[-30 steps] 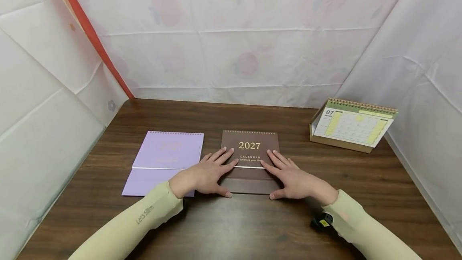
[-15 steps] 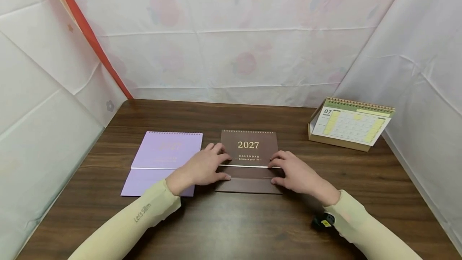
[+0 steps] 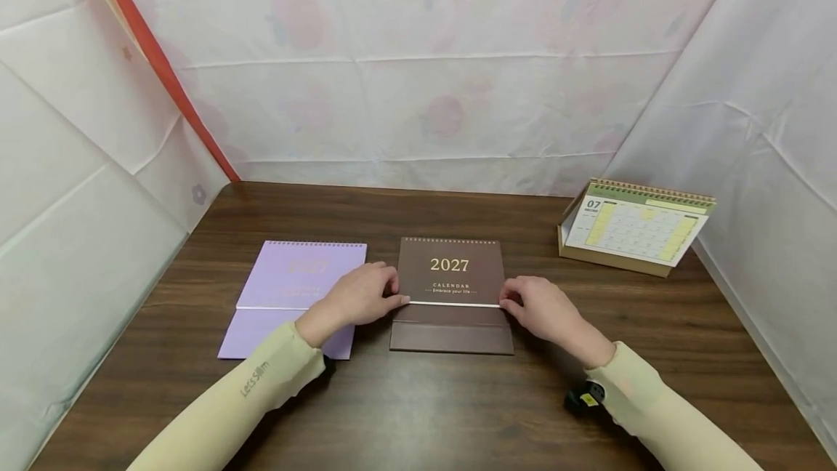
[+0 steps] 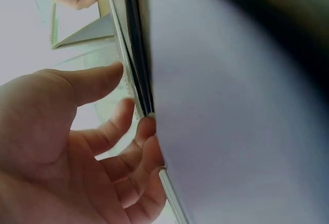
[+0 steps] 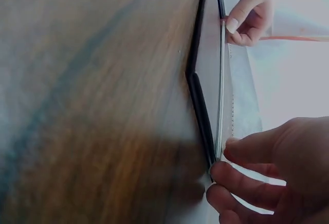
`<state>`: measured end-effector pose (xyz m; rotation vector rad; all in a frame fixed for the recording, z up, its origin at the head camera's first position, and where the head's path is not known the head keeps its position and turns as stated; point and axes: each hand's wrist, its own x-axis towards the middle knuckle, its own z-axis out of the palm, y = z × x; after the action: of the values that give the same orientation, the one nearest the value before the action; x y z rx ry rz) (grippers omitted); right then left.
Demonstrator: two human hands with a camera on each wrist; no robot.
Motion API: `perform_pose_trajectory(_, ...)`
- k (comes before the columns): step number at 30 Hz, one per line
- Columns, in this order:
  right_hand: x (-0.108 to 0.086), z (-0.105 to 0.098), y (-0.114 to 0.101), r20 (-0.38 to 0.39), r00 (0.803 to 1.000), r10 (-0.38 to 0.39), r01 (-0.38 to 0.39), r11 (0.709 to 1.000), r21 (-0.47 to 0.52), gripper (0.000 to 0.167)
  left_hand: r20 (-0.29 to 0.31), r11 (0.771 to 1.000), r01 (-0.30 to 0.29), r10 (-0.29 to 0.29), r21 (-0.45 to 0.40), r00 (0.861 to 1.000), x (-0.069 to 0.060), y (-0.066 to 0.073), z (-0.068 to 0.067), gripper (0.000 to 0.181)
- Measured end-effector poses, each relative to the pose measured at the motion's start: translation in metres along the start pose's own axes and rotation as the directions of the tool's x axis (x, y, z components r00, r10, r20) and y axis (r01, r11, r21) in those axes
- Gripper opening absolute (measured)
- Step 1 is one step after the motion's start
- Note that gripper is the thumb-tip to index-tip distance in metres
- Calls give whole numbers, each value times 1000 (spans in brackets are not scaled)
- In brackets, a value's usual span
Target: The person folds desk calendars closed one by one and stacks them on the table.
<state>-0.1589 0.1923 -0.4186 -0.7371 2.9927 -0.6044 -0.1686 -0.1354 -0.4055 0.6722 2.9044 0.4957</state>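
Note:
A brown 2027 desk calendar (image 3: 451,253) lies flat in the middle of the table, spiral binding at its far edge and its lower flap toward me. At its left edge my left hand (image 3: 360,294) pinches the near left corner of the cover pages between thumb and fingers. The right hand (image 3: 541,308) pinches the opposite corner, thumb above and curled fingers at the side. In the right wrist view the calendar's page block (image 5: 221,95) runs between both hands, above a bent dark base (image 5: 198,88).
Partly under the left forearm lies a purple calendar (image 3: 281,275). A green-and-white calendar (image 3: 641,227), showing 07, stands propped as a tent at the back right. Pale cloth walls (image 3: 418,93) enclose the wooden table (image 3: 418,413) behind and at both sides.
Both hands lay spread on the brown calendar's cover. They have drawn outward to its left and right edges, and the fingers have curled in to pinch the page corners.

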Motion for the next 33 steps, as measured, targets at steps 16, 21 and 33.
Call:
perform_pose_trajectory(16,9,-2,5,172,973,154,-161,987,27,33,-13,995,97,-98,-24,995,4,7,6,28)
perform_pose_trajectory(21,9,-1,9,163,980,116,-125,991,46,35,14,986,121,-120,-115,993,6,7,3,29)
perform_pose_trajectory(33,9,-1,16,226,970,90,-116,987,107,35,111,894,224,-196,-388,974,5,3,-2,30)
